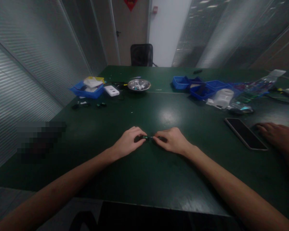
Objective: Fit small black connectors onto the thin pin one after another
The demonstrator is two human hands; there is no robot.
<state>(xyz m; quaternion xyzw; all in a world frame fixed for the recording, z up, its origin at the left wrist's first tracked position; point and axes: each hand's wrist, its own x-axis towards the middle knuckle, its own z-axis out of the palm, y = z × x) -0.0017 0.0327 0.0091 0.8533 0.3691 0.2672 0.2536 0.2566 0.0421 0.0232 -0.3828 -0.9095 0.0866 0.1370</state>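
On the dark green table, my left hand [130, 141] pinches a small dark piece with green on it [145, 138] between thumb and fingertips. Facing it, my right hand [171, 140] has its thumb and forefinger closed on a tiny thin, light-coloured part [151, 137], too small to name. The two parts meet or nearly meet in the narrow gap between my hands; whether they are joined I cannot tell. Both hands rest low over the tabletop.
A metal bowl [139, 85] with small parts, a white power bank [111, 90] and a blue bin [86, 89] stand at the back left. Blue trays [180, 82] and a plastic bottle [260, 85] are back right. Another person's hand [276, 134] lies beside a phone [246, 134].
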